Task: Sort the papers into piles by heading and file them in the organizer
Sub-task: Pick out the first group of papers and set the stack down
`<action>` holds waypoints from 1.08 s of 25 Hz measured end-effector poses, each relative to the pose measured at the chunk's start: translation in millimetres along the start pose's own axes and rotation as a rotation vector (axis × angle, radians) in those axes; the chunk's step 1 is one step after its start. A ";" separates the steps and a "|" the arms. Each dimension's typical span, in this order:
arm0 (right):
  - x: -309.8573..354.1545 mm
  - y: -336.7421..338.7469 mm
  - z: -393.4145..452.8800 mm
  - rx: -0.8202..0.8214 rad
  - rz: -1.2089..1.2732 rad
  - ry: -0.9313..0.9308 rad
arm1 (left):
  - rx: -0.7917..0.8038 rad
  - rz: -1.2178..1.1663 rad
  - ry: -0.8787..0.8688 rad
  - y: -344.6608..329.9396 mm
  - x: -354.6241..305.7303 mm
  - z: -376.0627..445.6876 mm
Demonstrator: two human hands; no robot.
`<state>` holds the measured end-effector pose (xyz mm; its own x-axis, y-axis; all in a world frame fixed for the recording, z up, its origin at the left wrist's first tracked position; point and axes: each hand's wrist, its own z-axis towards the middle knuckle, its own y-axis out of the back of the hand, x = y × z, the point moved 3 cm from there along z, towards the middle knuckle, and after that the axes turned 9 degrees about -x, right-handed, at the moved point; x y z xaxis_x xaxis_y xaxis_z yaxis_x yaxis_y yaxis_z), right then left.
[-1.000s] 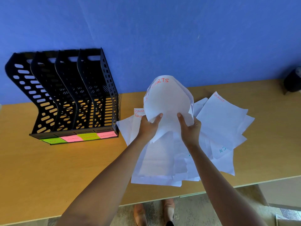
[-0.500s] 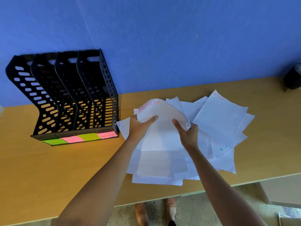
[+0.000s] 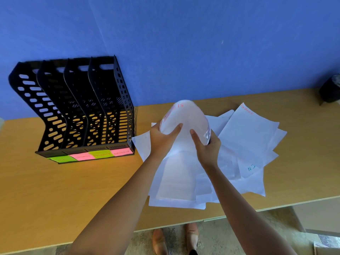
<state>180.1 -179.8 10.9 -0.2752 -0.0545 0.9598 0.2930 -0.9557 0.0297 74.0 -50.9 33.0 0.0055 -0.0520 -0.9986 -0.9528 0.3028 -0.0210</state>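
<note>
A loose heap of white papers (image 3: pixel 248 144) lies spread on the wooden desk (image 3: pixel 55 190), some with red or blue handwritten headings. My left hand (image 3: pixel 161 138) and my right hand (image 3: pixel 206 146) both grip a small bundle of sheets (image 3: pixel 185 118) with a red heading, held upright and bowed above the heap. A black four-slot file organizer (image 3: pixel 77 111) stands at the left against the wall, with green and pink labels (image 3: pixel 92 155) along its front. Its slots look empty.
A blue wall (image 3: pixel 184 43) runs behind the desk. A dark object (image 3: pixel 329 91) sits at the desk's far right edge. The desk's front edge crosses below the heap; shoes (image 3: pixel 160 240) and floor show beneath it.
The bundle was upright, dipped down toward the heap half a second ago, and is now raised upright again in both hands.
</note>
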 end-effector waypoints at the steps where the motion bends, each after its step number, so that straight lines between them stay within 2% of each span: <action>1: -8.7 5.1 -4.2 0.035 -0.025 -0.027 | -0.030 -0.007 0.047 6.3 8.4 -0.1; 5: -26.4 13.1 -12.6 0.110 -0.068 -0.176 | -0.022 -0.013 0.143 14.4 26.2 -1.8; 11: -12.9 14.8 -5.0 0.068 0.055 -0.165 | -0.005 -0.076 0.168 19.3 16.3 12.9; 27: -19.7 11.9 2.2 0.091 0.048 -0.225 | 0.053 0.007 0.173 8.0 24.7 12.9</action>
<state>191.0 -189.5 -7.0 -0.0509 -0.0235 0.9984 0.3850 -0.9229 -0.0021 70.4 -37.4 7.6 -0.0576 -0.2113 -0.9757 -0.9352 0.3535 -0.0214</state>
